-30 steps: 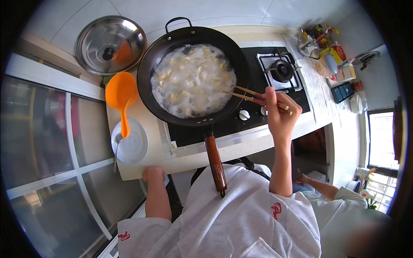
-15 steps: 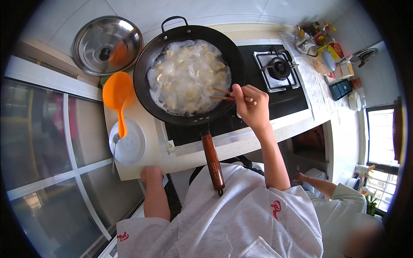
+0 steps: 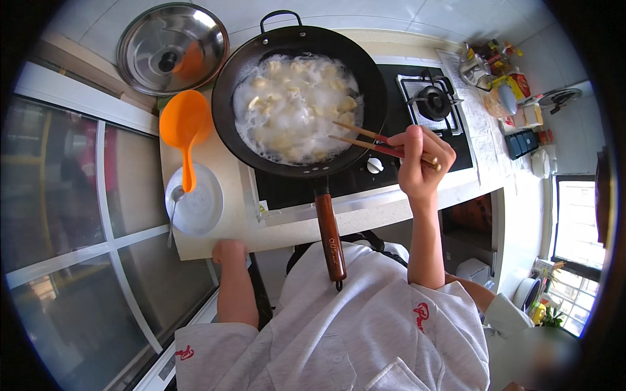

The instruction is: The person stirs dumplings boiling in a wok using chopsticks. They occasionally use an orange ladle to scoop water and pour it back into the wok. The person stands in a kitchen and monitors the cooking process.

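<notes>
My right hand (image 3: 427,159) is closed round a pair of wooden chopsticks (image 3: 360,143) with red middle sections. Their tips reach over the right side of the wok (image 3: 225,111), spread apart, at the edge of the white foamy water. Pale dumpling-like pieces (image 3: 264,103) float in that bubbling water, partly veiled by steam. From the wok a brown wooden handle (image 3: 329,234) points toward me. My left hand (image 3: 229,251) rests at the front edge of the counter, curled into a fist, with nothing seen in it.
An orange ladle (image 3: 184,124) lies over a white plate (image 3: 207,212), beside a metal spoon (image 3: 173,212). Behind them leans a steel lid (image 3: 140,49). Right of the wok is another burner (image 3: 433,103); bottles and jars (image 3: 499,62) crowd the far right. Another person's arm (image 3: 473,294) is at my right.
My right hand has drawn the chopsticks to the right, so their tips sit nearer the wok's right side. The view has shifted slightly. The left hand stays at the counter edge.
</notes>
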Available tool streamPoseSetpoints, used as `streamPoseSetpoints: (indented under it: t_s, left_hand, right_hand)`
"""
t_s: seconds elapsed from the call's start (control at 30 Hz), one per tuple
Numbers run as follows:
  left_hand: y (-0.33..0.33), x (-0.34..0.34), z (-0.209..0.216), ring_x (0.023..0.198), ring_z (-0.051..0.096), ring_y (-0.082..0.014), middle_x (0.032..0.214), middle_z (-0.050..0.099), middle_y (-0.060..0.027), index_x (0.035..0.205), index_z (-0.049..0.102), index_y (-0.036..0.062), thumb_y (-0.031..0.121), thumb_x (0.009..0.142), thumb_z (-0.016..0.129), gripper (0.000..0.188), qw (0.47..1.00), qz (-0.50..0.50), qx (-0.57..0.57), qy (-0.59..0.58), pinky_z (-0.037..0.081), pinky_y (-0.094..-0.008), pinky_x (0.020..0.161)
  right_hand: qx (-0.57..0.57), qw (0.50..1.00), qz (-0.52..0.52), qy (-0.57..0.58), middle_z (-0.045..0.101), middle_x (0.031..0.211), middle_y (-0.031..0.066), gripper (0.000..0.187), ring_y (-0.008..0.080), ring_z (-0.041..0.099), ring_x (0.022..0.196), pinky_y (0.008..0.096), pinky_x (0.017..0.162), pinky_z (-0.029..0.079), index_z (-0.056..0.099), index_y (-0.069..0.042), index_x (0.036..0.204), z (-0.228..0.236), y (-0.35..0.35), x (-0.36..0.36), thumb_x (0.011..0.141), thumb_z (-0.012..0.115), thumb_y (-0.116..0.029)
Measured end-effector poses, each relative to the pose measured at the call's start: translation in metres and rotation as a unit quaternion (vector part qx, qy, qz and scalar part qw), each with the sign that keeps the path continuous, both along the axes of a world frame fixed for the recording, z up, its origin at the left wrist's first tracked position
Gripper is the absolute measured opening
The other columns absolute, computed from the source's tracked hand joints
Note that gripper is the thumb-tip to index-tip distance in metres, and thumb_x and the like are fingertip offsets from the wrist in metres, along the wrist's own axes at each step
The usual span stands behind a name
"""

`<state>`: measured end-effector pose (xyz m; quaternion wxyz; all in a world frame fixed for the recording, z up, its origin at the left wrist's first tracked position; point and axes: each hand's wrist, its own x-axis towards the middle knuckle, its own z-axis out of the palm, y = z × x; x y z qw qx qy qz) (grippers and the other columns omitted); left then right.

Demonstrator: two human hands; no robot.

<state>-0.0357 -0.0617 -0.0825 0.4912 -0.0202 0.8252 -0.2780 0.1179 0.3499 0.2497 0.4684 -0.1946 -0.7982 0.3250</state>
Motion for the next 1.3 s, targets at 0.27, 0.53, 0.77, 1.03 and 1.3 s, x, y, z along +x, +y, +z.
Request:
streamPoseSetpoints:
  t_s: [0.27, 0.53, 0.77, 1.03, 1.3]
  left_hand:
    - [0.001, -0.007, -0.015, 0.097, 0.061, -0.0175, 0.112, 0.065, 0.0001, 0.11, 0.066, 0.0138, 0.024, 0.09, 0.052, 0.027, 1.0, 0.005, -0.006, -0.003, 0.05, -0.0334, 0.075]
    - [0.032, -0.006, 0.027, 0.098, 0.06, -0.0159, 0.113, 0.063, 0.0028, 0.112, 0.063, 0.0157, 0.024, 0.091, 0.047, 0.028, 0.999, -0.007, -0.03, -0.029, 0.049, -0.0324, 0.075]
    - [0.014, -0.005, -0.001, 0.105, 0.056, -0.012, 0.117, 0.06, 0.007, 0.113, 0.062, 0.0196, 0.03, 0.088, 0.055, 0.028, 0.994, -0.013, -0.086, -0.066, 0.049, -0.0336, 0.082]
    - [0.011, -0.005, 0.017, 0.085, 0.064, -0.0186, 0.099, 0.069, 0.0029, 0.103, 0.072, 0.0217, 0.022, 0.078, 0.068, 0.026, 0.999, -0.029, -0.015, -0.041, 0.05, -0.0369, 0.058]
    - [0.031, 0.001, 0.055, 0.09, 0.062, -0.0177, 0.102, 0.067, 0.0017, 0.102, 0.07, 0.0209, 0.023, 0.08, 0.063, 0.023, 0.999, -0.016, 0.036, 0.008, 0.05, -0.0369, 0.063]
  right_hand:
    - [0.055, 0.996, -0.031, -0.058, 0.058, 0.054, 0.0033, 0.023, 0.0113, 0.051, 0.042, 0.0235, 0.041, 0.036, 0.068, -0.002, 0.065, -0.005, 0.015, -0.009, 0.083, 0.074, -0.015]
    - [0.063, 0.99, 0.029, -0.125, 0.055, 0.054, 0.0095, 0.03, 0.0253, 0.053, 0.042, 0.0309, 0.042, 0.04, 0.062, 0.0, 0.061, -0.021, 0.038, -0.022, 0.085, 0.07, -0.016]
    - [-0.026, 0.991, 0.022, -0.128, 0.062, 0.055, 0.0077, 0.037, 0.0106, 0.058, 0.048, 0.0244, 0.047, 0.043, 0.065, 0.004, 0.065, 0.0, 0.056, -0.014, 0.093, 0.061, -0.021]
    - [-0.074, 0.987, 0.034, -0.139, 0.059, 0.05, 0.0044, 0.047, 0.0081, 0.057, 0.047, 0.0227, 0.047, 0.042, 0.066, 0.003, 0.063, -0.002, 0.066, -0.012, 0.095, 0.057, -0.03]
    - [-0.231, 0.969, 0.011, -0.09, 0.057, 0.052, 0.0019, 0.054, 0.0073, 0.051, 0.048, 0.0211, 0.049, 0.04, 0.066, 0.001, 0.063, -0.034, 0.068, 0.007, 0.096, 0.055, -0.04]
